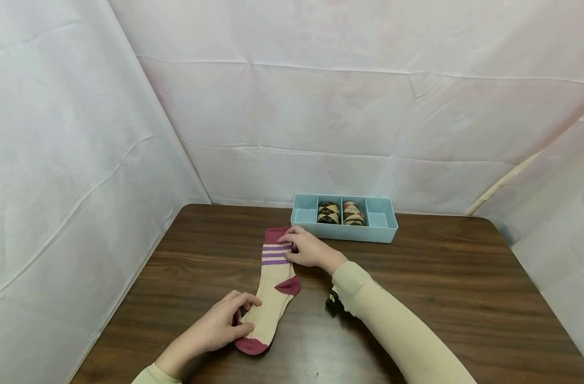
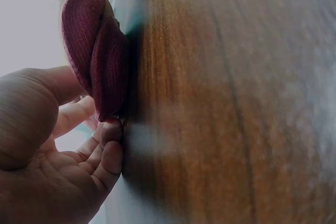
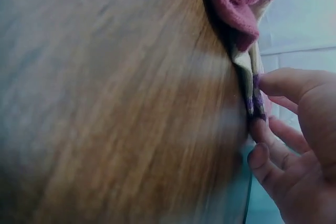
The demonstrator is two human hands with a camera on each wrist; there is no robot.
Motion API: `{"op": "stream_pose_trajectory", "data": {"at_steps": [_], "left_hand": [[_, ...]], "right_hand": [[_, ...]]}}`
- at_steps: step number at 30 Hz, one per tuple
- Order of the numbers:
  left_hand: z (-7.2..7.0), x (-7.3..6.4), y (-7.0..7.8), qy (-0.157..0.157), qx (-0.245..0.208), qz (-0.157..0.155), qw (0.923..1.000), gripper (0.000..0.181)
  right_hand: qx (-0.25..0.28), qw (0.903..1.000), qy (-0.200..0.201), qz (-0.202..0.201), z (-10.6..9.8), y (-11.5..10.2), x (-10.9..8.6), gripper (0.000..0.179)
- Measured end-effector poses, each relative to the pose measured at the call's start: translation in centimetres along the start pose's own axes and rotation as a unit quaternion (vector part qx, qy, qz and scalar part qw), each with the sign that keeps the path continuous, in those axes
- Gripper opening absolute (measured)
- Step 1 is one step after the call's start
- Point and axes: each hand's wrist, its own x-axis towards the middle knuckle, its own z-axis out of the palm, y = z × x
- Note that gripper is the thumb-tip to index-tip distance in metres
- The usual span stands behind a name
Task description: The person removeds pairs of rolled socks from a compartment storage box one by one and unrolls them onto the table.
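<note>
Overall, we record white sheeting (image 1: 320, 106) filling the upper part and both sides of the head frame, with a dark wood-grained table (image 1: 440, 298) below it. A pale right sleeve (image 1: 397, 322) crosses the lower right. A light-blue divided tray (image 1: 344, 231) stands on the table, slightly below and right of centre.

The pair of socks (image 1: 270, 282), cream with maroon ends and heel and purple stripes, lies flat at lower centre, one sock upon the other, cuff towards the top of the frame. The left hand (image 1: 220, 322) rests at the toe end, lower left of centre, fingers loosely bent, thumb apart, closed round nothing. The right hand (image 1: 313, 250), likewise relaxed and part-spread, touches the striped edge near the cuff; we find no firm grip. Two argyle rolled bundles (image 1: 328, 212) occupy the tray's middle compartments. Smallest is a black item (image 1: 333, 302) at the right sleeve's lower edge.

We judge the socks light, soft and limp, neither slippery nor fragile, though liable to slide out of line if one layer is tugged. We would take hold through both layers, at cuff or toe.

At upper left, the left wrist view discloses two rounded toes pressed together; the head view shows them nearly as one. The right wrist view exposes doubled heels at upper right. Only the head view gives the full outline and the bundles.
</note>
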Motion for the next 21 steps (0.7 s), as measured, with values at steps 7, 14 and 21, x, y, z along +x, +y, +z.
{"op": "stream_pose_trajectory", "data": {"at_steps": [7, 14, 21], "left_hand": [[0.11, -0.15, -0.02, -0.003, 0.018, -0.002, 0.9998, 0.041], [0.03, -0.8, 0.2, -0.015, 0.076, 0.014, 0.9969, 0.052], [0.24, -0.96, 0.55, -0.008, 0.083, 0.011, 0.9964, 0.057]], "right_hand": [[-0.005, 0.9997, 0.013, 0.022, 0.27, 0.0, -0.48, 0.034], [0.001, 0.9997, 0.006, 0.024, 0.45, 0.05, -0.54, 0.037], [0.015, 0.9998, 0.003, 0.016, 0.64, -0.03, -0.23, 0.034]]}}
